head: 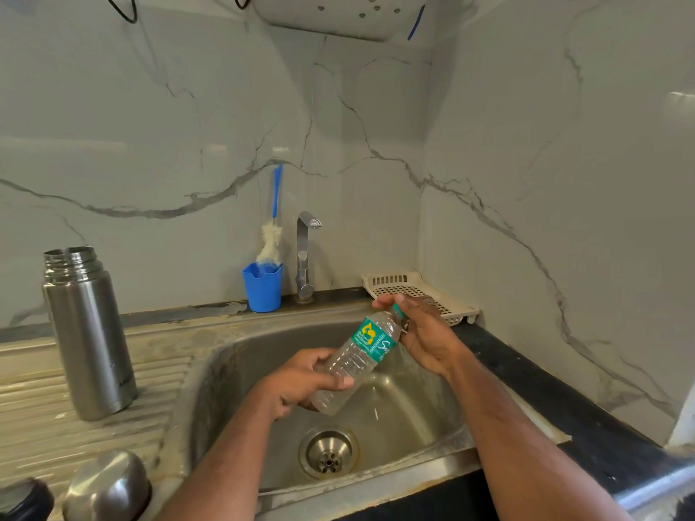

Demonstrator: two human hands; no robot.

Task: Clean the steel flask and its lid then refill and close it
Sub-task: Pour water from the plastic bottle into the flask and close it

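Nearest the camera, at 7 o'clock, sit a rounded steel lid (107, 486) and a dark cap (24, 500) on the ribbed drainboard (45, 408), the cap cut off by the frame edge. Steel flask (88, 332) stands upright at 9 o'clock on the same drainboard, mouth uncovered, threads exposed, well apart from both hands.

Over the sink (413, 408), centre frame, a clear plastic bottle (357, 359) with a green label is held tilted, neck toward 1 o'clock. Left hand (301, 381) is wrapped round the bottle's lower body, fingers curled about it. Right hand (421, 329) is closed on the neck, fingers curled over the green cap; the cap is mostly hidden, so whether it is seated cannot be told.

Drain strainer (329, 453) lies below the bottle at 6 o'clock. At 12 o'clock, a chrome tap (304, 253) rises from the back ledge. Just left of it a blue cup (263, 287) holds a bottle brush (274, 227) with a blue handle. A cream perforated tray (410, 283) rests at 1 o'clock, partly hidden behind the right hand. Marble-patterned walls enclose the corner.
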